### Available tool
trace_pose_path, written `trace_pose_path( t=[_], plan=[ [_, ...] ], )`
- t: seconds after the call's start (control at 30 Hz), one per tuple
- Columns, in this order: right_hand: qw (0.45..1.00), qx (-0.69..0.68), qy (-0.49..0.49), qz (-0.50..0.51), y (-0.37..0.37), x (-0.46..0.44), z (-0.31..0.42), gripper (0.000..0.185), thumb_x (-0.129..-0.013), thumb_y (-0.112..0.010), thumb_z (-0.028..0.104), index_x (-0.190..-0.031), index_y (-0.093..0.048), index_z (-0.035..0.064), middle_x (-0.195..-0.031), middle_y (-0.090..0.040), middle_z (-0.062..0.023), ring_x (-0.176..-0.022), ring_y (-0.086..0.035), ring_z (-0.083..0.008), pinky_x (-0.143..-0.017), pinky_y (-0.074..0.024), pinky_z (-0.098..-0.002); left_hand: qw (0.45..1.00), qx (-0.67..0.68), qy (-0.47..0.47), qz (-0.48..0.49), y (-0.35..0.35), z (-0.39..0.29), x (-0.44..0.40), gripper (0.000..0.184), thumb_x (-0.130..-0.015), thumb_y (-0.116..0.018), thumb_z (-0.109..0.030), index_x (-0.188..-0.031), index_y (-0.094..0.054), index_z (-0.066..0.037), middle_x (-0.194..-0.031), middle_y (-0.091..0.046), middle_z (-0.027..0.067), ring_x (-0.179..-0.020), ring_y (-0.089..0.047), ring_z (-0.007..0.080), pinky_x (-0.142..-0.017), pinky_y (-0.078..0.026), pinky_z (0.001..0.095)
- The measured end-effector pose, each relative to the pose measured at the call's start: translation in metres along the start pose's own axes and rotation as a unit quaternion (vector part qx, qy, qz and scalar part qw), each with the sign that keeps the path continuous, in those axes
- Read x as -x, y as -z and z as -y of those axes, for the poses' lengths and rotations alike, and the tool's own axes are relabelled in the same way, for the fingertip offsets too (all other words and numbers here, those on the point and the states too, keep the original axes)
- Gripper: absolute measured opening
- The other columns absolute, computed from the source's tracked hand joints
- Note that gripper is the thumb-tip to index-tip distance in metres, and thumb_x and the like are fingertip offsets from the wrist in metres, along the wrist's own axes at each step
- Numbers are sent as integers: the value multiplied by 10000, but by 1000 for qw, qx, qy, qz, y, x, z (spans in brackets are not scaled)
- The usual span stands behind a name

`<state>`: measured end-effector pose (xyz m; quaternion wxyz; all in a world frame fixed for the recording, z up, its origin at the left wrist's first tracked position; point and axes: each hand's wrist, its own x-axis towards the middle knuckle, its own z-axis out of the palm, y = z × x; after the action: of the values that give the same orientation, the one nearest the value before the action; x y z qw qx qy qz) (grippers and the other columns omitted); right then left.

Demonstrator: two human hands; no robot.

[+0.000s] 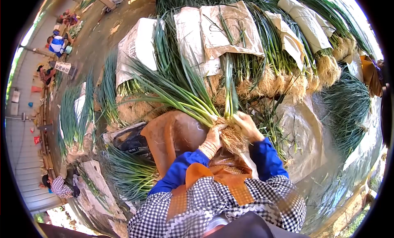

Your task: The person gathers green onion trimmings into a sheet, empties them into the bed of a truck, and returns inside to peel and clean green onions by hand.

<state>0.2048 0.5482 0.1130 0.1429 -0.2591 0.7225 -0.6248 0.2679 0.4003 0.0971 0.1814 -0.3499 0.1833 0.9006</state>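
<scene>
My left hand (212, 140) is closed around the base of a bunch of green onions (193, 104), whose long leaves fan out to the upper left. Pale, bushy roots (233, 140) hang below, between my hands. My right hand (247, 126) has its fingers curled at the base of a few upright green onion stalks (231, 98), right beside the bunch. Its fingertips are partly hidden. Beneath my left forearm, a brown plastic sheet (176, 131) covers my lap.
Rooted green onion bunches (269, 75) lie in a row ahead, partly under pale sacks (234, 30). More bunches lie at left (131, 172) and right (347, 110). Loose stalks (273, 129) litter the ground by a plastic sheet (301, 135). Other people (59, 186) sit far left.
</scene>
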Motion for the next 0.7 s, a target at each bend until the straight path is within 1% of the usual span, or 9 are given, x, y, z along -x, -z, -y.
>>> trace_pose_path(
  t=[0.07, 0.1, 0.23, 0.33, 0.4, 0.47, 0.57, 0.6, 0.7],
  plan=[
    [928, -267, -246, -83, 19, 23, 51, 160, -871, -487, 165, -767, -525, 50, -686, -495, 11, -576, -426, -62, -463, -325, -218, 999, -9, -27, -23, -2, 0, 3, 258, -764, -504, -55, -1012, -559, -11, -964, -599, 120, -888, -577, 265, -821, -478, 397],
    [963, -162, -199, -83, 32, 41, 22, 117, -847, -503, 138, -794, -551, 45, -660, -465, 42, -547, -388, -46, -465, -294, -198, 999, -10, -24, -24, -2, 1, 3, 258, -764, -504, -55, -1012, -559, -11, -964, -599, 120, -888, -577, 265, -821, -478, 397],
    [899, -288, -312, -105, 27, 41, 48, 114, -835, -556, 171, -817, -586, 62, -628, -487, 70, -530, -405, -21, -485, -316, -164, 998, -23, -41, -37, 0, 7, -6, 281, -748, -509, -37, -1024, -557, -9, -961, -600, 112, -896, -576, 261, -837, -468, 386],
    [980, 26, 45, -193, 9, 17, 9, 151, -886, -485, 165, -875, -582, 49, -733, -535, 13, -650, -496, -90, -608, -414, -240, 996, -32, -79, -39, 11, 10, -17, 286, -745, -509, -23, -1028, -555, -8, -969, -597, 120, -904, -574, 266, -843, -466, 382],
    [896, -310, -119, -294, -1, -15, 38, 259, -938, -377, 270, -818, -526, 97, -691, -522, 4, -623, -496, -113, -598, -420, -253, 999, -33, -20, -6, 14, 11, -20, 288, -749, -510, -16, -1033, -553, -13, -978, -595, 123, -908, -574, 269, -845, -465, 377],
    [768, -577, -81, -267, -17, -31, 35, 314, -936, -383, 334, -753, -497, 106, -641, -500, 12, -556, -465, -110, -525, -388, -241, 996, -79, -49, -9, 11, 14, -17, 237, -732, -554, -16, -967, -571, -44, -877, -583, 58, -827, -560, 197, -778, -470, 318],
    [758, -591, -148, -232, -40, -39, 28, 361, -934, -373, 369, -658, -417, 141, -510, -364, 48, -402, -301, -64, -418, -257, -205, 995, -82, -25, -51, 8, 8, -10, 235, -735, -560, -30, -970, -571, -41, -872, -591, 66, -807, -566, 191, -776, -471, 318],
    [672, -708, -147, -158, -36, -33, 31, 362, -934, -375, 366, -648, -403, 146, -507, -353, 51, -389, -280, -56, -409, -248, -206, 996, -63, -26, -54, 6, 7, -9, 246, -733, -573, -44, -978, -569, -40, -872, -595, 69, -800, -570, 192, -781, -471, 321],
    [704, -674, -221, -39, -28, 1, 41, 390, -928, -356, 409, -635, -403, 157, -480, -344, 61, -362, -282, -101, -408, -273, -278, 999, -31, -27, -22, 17, 7, -12, 282, -721, -609, -83, -997, -564, -39, -884, -603, 66, -809, -577, 203, -791, -474, 340]
  ],
)
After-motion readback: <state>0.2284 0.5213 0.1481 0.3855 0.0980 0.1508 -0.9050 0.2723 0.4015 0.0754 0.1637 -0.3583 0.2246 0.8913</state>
